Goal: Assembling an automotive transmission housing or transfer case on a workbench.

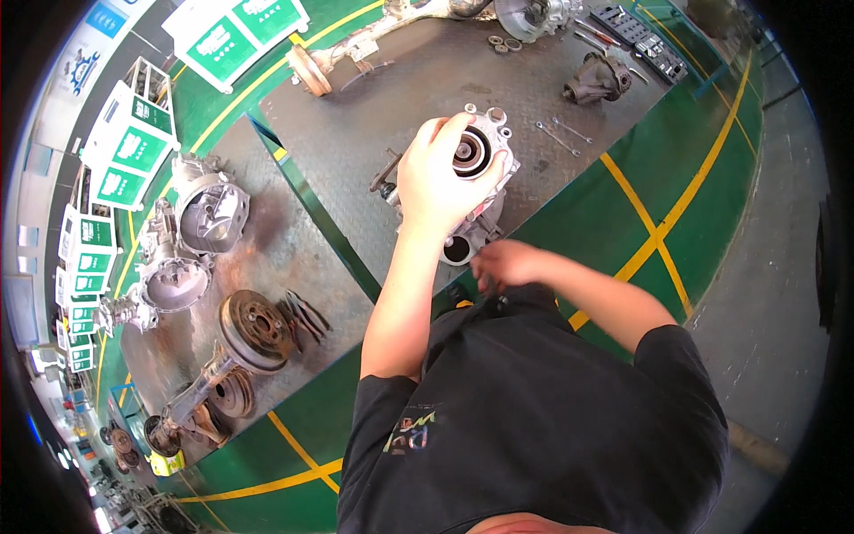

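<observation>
A silvery metal gearbox stands on the workbench in front of me, a dark-rimmed round opening on its top. My left hand is wrapped around that top, thumb on one side of the opening and fingers on the other. Close to my body, at the round dark port on the gearbox's near side, is my right hand. Its fingers are curled together and slightly blurred. Something dark shows beneath them, but what they hold, if anything, I cannot make out.
Two wrenches lie right of the gearbox. Farther off are a rusty differential, an open socket set, several rings and an axle. A second bench at left carries transmission housings and a brake drum.
</observation>
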{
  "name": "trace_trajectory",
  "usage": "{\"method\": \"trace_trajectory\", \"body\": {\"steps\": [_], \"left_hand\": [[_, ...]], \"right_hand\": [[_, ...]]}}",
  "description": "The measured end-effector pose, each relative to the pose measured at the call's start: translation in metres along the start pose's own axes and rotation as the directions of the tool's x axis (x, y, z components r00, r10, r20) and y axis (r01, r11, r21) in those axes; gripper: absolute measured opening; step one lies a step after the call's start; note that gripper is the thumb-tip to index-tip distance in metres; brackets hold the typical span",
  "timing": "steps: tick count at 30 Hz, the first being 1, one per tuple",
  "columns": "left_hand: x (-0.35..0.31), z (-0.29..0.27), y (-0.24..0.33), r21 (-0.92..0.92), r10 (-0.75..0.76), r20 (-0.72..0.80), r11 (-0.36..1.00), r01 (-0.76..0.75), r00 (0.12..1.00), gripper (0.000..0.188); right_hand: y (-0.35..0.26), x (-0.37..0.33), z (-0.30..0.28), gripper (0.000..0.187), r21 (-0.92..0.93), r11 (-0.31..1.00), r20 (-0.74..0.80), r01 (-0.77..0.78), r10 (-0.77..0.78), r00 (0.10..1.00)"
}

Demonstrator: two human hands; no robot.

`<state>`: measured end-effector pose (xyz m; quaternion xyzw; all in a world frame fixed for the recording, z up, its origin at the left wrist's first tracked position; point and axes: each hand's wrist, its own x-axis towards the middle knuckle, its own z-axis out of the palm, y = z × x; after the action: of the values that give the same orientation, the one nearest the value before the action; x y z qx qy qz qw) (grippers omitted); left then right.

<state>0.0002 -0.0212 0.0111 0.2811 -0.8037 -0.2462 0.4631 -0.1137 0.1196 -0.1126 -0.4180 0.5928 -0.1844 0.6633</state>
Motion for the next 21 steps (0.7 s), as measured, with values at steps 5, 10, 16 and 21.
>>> {"method": "trace_trajectory", "body": {"steps": [5,10,16,21], "left_hand": [[0.002,0.001,-0.005,0.017,0.018,-0.011,1.0,-0.018,1.0,0.053],[0.006,0.002,-0.004,0.009,0.037,0.004,0.999,-0.037,0.999,0.053],[0.004,-0.004,-0.004,0.027,0.022,0.005,0.999,-0.023,1.0,0.053],[0.002,-0.002,0.0,-0.001,0.019,0.024,1.0,-0.019,1.0,0.055]], "right_hand": [[-0.007,0.054,0.066,0.039,0.327,0.934,0.035,0.14,-0.161,0.986],[-0.006,0.039,0.031,0.039,0.132,0.982,-0.044,0.135,-0.13,0.991],[-0.03,-0.064,-0.023,0.037,-0.433,0.898,-0.259,0.085,-0.214,0.942],[-0.053,-0.08,-0.05,0.037,-0.613,0.79,-0.319,-0.035,-0.206,0.925]]}}
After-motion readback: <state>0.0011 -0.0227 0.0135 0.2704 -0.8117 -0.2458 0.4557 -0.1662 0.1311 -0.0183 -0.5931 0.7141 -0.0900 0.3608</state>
